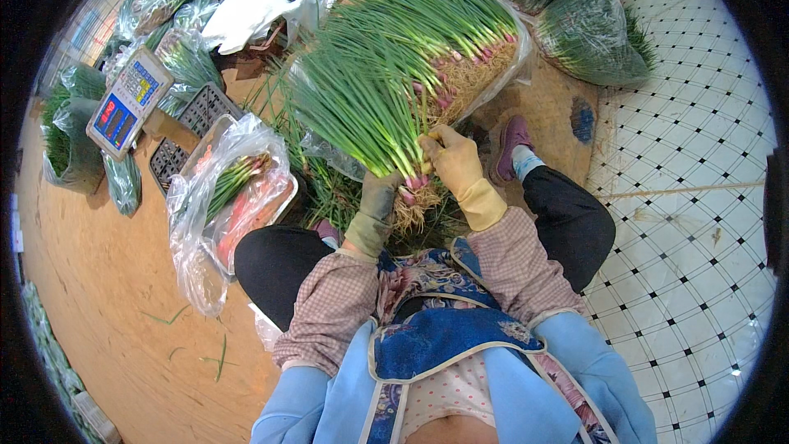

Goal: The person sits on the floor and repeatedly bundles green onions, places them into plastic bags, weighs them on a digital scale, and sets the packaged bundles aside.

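Note:
My left hand (376,204), in a dirty work glove, is wrapped round the lower stalks of a bunch of scallions (362,119). Purple bulbs and stringy roots (417,201) stick out beside it, and the green leaves point up and to the left. In a yellowish glove, my right hand (460,168) pinches at the right edge of the same bunch, just above the bulbs; exactly which stalks it grips is partly hidden by its fingers. Beyond both hands lies a big heap of scallions (444,20) on clear plastic, with roots toward the right.
A scale with a lit display (127,103) stands at the left. Nearer is a tray (283,201) with plastic bags and a few scallions. Bagged greens (592,37) sit far right, white bags (255,4) far left. Loose leaves lie on the brown board (115,279); tiled floor (682,263) is at right.

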`<state>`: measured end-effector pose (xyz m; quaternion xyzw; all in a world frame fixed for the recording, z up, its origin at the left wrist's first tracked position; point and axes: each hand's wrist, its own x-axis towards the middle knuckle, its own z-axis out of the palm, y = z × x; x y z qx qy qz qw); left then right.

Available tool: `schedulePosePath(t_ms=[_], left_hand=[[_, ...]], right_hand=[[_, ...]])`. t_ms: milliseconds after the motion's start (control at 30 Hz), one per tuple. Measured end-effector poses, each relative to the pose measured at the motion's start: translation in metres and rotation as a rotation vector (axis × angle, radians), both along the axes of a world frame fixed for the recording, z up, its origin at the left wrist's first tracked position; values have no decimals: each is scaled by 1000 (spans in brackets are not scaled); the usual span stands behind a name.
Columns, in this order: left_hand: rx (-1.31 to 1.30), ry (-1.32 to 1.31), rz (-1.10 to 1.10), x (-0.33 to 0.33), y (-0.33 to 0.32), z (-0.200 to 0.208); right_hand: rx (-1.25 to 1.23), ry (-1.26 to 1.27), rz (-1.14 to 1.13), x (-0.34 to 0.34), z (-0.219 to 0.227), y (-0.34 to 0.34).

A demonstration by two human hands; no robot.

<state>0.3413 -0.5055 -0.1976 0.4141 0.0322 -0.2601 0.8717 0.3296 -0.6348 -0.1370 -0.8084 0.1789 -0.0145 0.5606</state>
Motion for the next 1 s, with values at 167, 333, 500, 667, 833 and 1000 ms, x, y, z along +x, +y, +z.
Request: schedulePosePath(t_ms=[167,333,500,667,833,1000], left_hand=[[-25,98,-9,5,5,-3],[-32,34,-74,3,5,-4],[146,-15,-22,4,0,-22],[117,-24,15,1,-3,-17],[72,-23,-70,-2,-3,1],[-38,4,-63,-4,0,-13]], right_hand=[[458,24,-236,3,-22,-5],[658,41,-261,1,-45,-51],[194,-28,193,-10,-39,-23],[322,-13,28,-16,-28,-14],[-91,19,123,-18,-11,8],[-626,-325,438,-29,-20,9]])
